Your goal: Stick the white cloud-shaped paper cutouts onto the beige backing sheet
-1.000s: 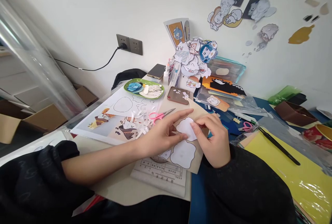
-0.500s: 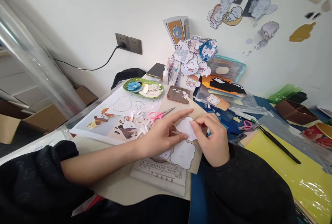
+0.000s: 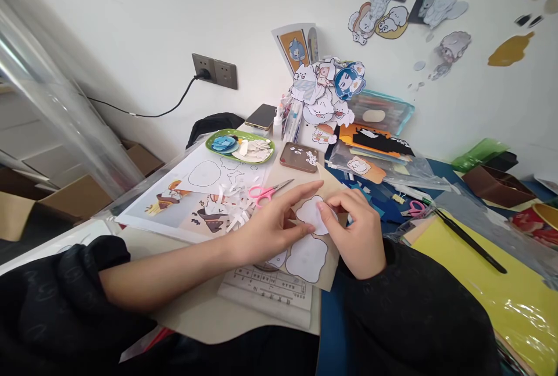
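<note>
A small white paper cutout with a wavy outline [image 3: 310, 211] is between my hands, above a beige sheet [image 3: 328, 278]. My right hand [image 3: 360, 235] pinches the cutout's right side, thumb on top. On the other side, my left hand [image 3: 272, 222] has its index finger stretched out and its thumb tip at the cutout's lower left edge; its remaining fingers are partly hidden. A larger white cutout with a dark outline [image 3: 307, 261] lies just below on the beige sheet. Beside my left hand rest pink-handled scissors [image 3: 260, 192] among curled white paper scraps [image 3: 235, 200].
Farther back are a green tray [image 3: 213, 150] of paper pieces and a brown case [image 3: 291, 161]. Printed sheets [image 3: 174, 222] lie left. At right, black tweezers [image 3: 473, 243] cross a yellow packet [image 3: 462, 294]. Printed paper [image 3: 265, 297] sits near me.
The view has shifted very slightly. Both hands and the cutout stay in nearly the same place.
</note>
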Tool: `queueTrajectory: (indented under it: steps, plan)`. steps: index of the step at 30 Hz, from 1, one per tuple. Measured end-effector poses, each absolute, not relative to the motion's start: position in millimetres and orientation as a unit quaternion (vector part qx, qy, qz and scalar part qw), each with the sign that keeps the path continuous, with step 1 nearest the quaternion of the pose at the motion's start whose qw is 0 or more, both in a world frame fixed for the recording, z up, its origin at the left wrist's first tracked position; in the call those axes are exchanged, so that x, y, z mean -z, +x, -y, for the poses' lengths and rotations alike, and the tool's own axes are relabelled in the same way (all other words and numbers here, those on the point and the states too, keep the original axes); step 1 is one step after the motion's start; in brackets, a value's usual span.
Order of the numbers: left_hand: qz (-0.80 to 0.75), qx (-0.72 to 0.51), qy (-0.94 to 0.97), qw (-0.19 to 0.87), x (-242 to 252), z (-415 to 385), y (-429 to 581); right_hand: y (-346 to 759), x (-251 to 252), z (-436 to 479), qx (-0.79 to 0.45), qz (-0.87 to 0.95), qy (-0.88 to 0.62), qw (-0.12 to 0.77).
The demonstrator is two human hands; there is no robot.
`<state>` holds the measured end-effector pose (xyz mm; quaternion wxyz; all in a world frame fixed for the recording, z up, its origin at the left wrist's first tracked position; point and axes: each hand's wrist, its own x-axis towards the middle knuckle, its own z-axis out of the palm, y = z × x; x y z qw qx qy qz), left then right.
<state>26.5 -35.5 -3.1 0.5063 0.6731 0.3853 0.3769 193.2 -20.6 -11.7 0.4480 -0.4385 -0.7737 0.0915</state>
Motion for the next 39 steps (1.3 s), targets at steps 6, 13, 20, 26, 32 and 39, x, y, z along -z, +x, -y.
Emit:
queueTrajectory:
  steps: [6, 13, 20, 26, 32, 39]
  plan:
    - [-0.405, -0.393, 0.619, 0.546, 1, 36, 30, 191, 12, 20, -0.064, 0.781, -0.438, 0.441]
    - [-0.408, -0.429, 0.561, 0.579, -4, 33, 33, 185, 11, 25, -0.042, 0.786, -0.43, 0.442]
    - [-0.447, -0.424, 0.548, 0.565, -10, 35, 31, 184, 10, 29, -0.052, 0.781, -0.451, 0.43]
    - [-0.436, -0.433, 0.536, 0.578, -3, 31, 30, 183, 9, 33, -0.108, 0.759, -0.507, 0.394]
    - [-0.399, -0.45, 0.501, 0.622, 1, 29, 30, 185, 6, 34, -0.205, 0.743, -0.517, 0.372]
    - [-0.408, -0.435, 0.502, 0.627, -2, 29, 29, 189, 4, 31, -0.427, 0.649, -0.506, 0.374]
